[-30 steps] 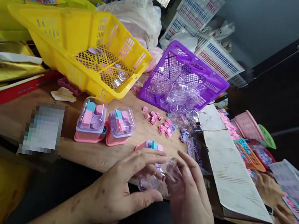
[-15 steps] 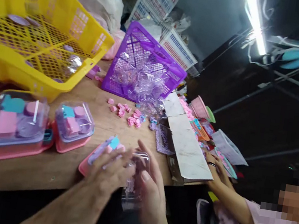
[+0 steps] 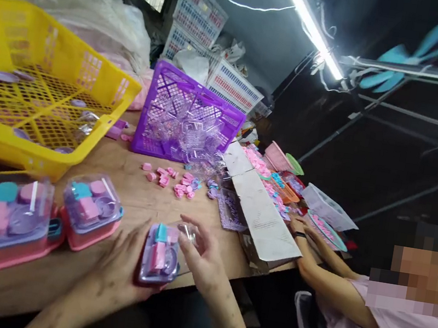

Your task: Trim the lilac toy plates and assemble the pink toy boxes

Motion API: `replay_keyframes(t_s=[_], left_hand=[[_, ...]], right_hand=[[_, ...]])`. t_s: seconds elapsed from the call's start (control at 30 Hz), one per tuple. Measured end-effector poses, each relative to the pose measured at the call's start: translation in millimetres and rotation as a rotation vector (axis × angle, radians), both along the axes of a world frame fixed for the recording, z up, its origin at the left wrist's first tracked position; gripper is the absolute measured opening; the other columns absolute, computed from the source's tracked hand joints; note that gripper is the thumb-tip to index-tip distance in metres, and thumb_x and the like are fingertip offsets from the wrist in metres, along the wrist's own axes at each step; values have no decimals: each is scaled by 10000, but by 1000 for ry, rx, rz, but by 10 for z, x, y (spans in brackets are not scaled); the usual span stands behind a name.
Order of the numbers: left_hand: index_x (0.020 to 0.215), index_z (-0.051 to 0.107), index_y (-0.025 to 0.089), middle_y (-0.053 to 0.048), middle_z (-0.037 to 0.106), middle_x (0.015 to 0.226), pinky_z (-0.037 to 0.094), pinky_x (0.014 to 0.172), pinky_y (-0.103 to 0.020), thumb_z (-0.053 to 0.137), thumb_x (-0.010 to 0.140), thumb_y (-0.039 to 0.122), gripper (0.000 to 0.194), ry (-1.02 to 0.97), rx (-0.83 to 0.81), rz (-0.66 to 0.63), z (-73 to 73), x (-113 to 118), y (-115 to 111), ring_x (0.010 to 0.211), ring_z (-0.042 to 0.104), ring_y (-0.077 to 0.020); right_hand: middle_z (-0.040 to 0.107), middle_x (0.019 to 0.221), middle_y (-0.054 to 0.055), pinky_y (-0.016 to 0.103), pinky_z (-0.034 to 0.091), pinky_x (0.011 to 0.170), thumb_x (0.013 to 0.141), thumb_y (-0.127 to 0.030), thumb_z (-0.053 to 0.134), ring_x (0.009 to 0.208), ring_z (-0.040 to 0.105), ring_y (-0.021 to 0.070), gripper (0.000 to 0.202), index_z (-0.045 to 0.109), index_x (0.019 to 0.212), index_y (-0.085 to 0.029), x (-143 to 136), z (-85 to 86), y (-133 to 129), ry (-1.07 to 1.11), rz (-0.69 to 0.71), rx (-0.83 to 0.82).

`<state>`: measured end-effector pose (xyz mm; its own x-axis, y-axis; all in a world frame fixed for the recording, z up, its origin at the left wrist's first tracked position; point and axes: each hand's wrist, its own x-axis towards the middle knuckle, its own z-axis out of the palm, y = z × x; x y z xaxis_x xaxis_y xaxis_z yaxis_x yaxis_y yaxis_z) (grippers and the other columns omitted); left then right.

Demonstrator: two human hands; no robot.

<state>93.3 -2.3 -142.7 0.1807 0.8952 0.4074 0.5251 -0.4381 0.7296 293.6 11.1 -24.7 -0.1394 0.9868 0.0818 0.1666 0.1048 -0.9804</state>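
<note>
My left hand (image 3: 123, 265) is wrapped round the left side and bottom of a small box (image 3: 160, 257) with pink, teal and purple pieces, at the table's front edge. Just right of it, my right hand (image 3: 201, 250) pinches a clear plastic cover (image 3: 188, 234) between thumb and fingers, close beside the box. Further left stand two finished-looking boxes under clear lids, a larger one (image 3: 8, 219) and a smaller one (image 3: 91, 210). Small pink pieces (image 3: 164, 178) lie loose behind my hands.
A yellow basket (image 3: 45, 158) fills the left. Behind the loose pieces, a purple basket (image 3: 144, 113) lies tipped with clear covers spilling out. A cardboard box (image 3: 261, 209) stands right, and beyond it a person (image 3: 347, 301) reaches among trays.
My left hand has moved down onto the small box, which now faces up. The clear cover in my right hand has shifted up and left beside the box. The view has turned slightly.
</note>
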Motion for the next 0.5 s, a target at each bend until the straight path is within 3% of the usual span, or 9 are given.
replay_keyframes(t_s=[0.13,0.3,0.5], left_hand=[[1635,293,220,-220,552,1598,502,1237,-646,995,713,439,1180,-110,-104,-131,161,48,17,1500,569,-441],[1626,247,238,-213,536,1588,509,1236,-635,1063,614,361,1306,-195,-118,-120,185,49,-2,1489,582,-423],[1601,279,190,-269,512,1613,507,1225,-678,1092,565,492,1351,-145,-109,-95,174,69,-19,1502,564,-470]], right_hand=[[741,1372,104,473,561,1135,1022,-588,763,1293,693,297,501,740,1402,-263,-30,17,-43,-143,34,88],[713,1420,120,514,536,1141,1110,-479,638,1324,666,310,398,704,1439,-264,-13,76,21,-440,78,353],[690,1355,151,539,543,1116,1129,-394,539,1291,671,325,394,699,1432,-201,-232,429,-7,-810,101,604]])
